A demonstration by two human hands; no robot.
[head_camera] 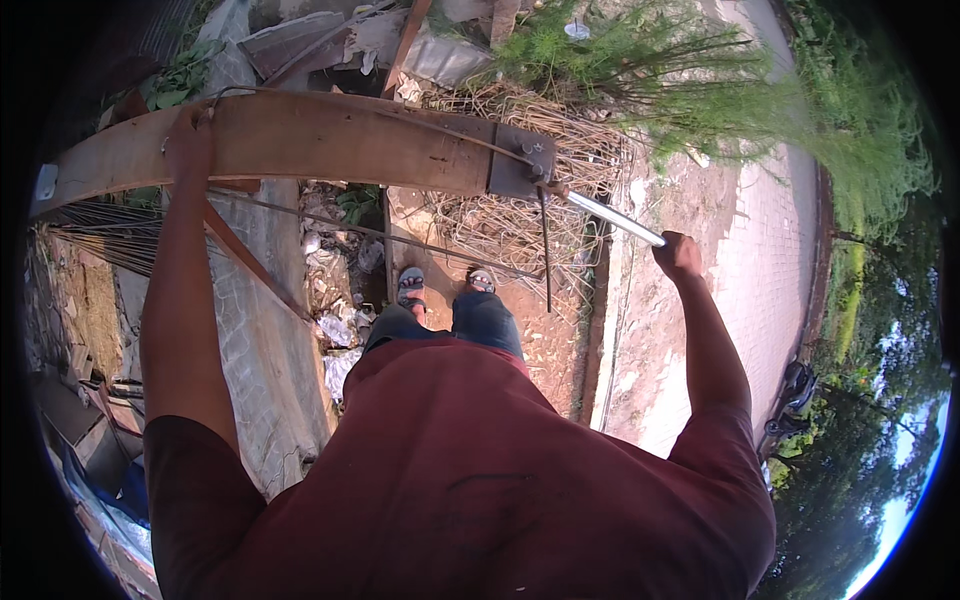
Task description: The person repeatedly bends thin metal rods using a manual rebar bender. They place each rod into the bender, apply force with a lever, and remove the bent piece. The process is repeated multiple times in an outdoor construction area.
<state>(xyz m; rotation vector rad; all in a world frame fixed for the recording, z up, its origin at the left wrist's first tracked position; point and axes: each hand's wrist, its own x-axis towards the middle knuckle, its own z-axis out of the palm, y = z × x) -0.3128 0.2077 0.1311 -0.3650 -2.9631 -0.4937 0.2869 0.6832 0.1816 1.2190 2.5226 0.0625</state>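
A long wooden plank [337,142] crosses in front of me, with a dark metal plate [517,161] fixed on its right end. Pins stand up from the plate, and a thin steel rod [450,133] runs along the plank to them; a short dark length [546,255] points down from the plate towards me. My right hand [679,256] is closed around the far end of a metal pipe handle [615,217], whose other end sits at the pins. My left hand [189,142] lies at the plank's left part by the rod; its fingers are partly hidden, so its grip is unclear.
Heaps of bent steel wire pieces [517,232] lie beneath and beyond the plate. A bundle of straight rods [112,232] is at the left. Leafy branches [660,75] hang beyond the plate. A slanting brace [259,262] and littered rubbish [337,330] are left of my feet.
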